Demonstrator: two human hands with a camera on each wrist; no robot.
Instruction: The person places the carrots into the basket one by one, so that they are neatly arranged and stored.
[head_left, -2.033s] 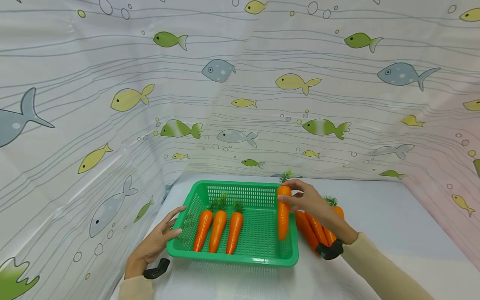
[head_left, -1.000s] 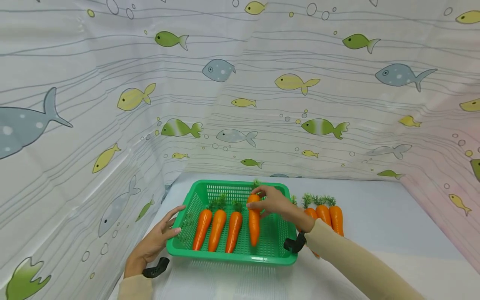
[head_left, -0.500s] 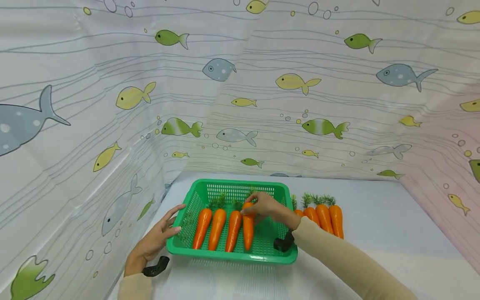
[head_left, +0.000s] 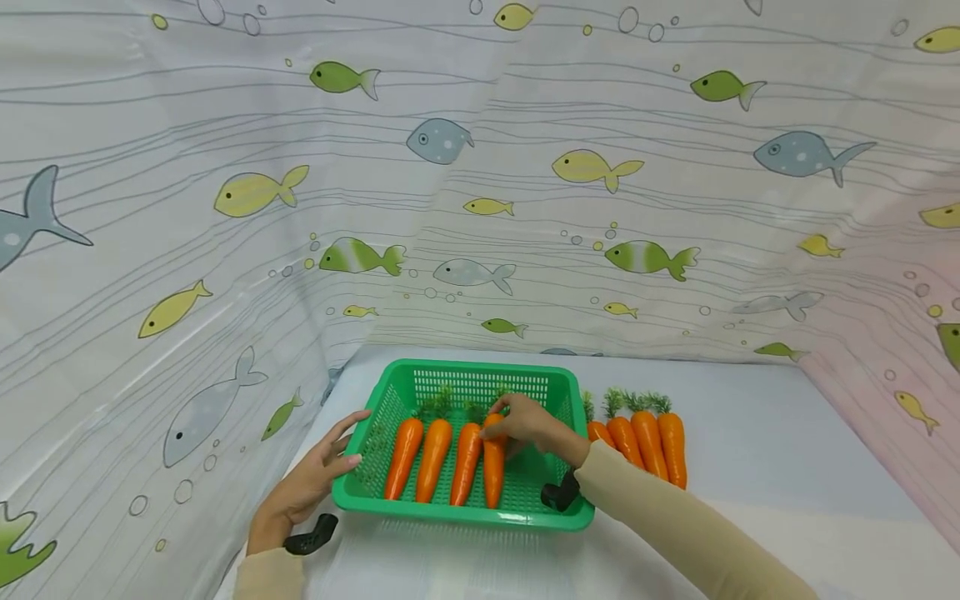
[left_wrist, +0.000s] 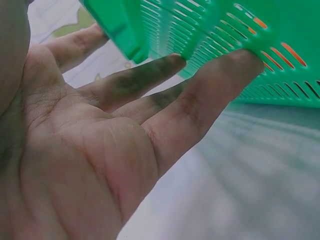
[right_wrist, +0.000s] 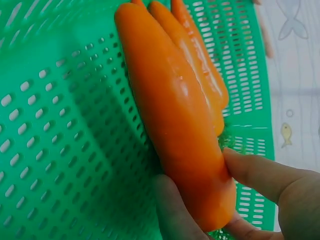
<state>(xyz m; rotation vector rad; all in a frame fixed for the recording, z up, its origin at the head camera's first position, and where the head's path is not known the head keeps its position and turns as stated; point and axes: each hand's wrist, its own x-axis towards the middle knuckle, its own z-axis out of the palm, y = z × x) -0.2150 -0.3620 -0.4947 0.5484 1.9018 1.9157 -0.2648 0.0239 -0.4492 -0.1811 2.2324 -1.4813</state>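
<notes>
The right hand (head_left: 525,422) is pinching the held carrot (head_left: 493,475) near its thick, leafy end, with thumb and fingers on opposite sides; this carrot, seen over the right rim of the green basket (head_left: 465,516) two seconds ago, is now sitting lower and further left inside the basket, just to the right of the row of three carrots (head_left: 433,462); that shift is apparently bringing the row to four, the narrow ends all pointing toward the basket's front wall, though the pinch is not yet letting go; the left hand (head_left: 307,483) is staying at the basket's left side, its fingers spreading fairly straight and touching the wall rather than clasping it; four loose carrots (head_left: 649,442) are lying to the right of the basket, so as many are showing outside it as inside; the right hand is covering part of the held carrot's greenery, and whether the carrot is resting on the basket's floor or touching its neighbour is proving hard to tell; the right sleeve (head_left: 675,525) is hiding lower ends of loose carrots beside the basket; in the right wrist view the held carrot is masking much of the row, while in the left wrist view only orange slivers are showing through the basket's slots.
</notes>
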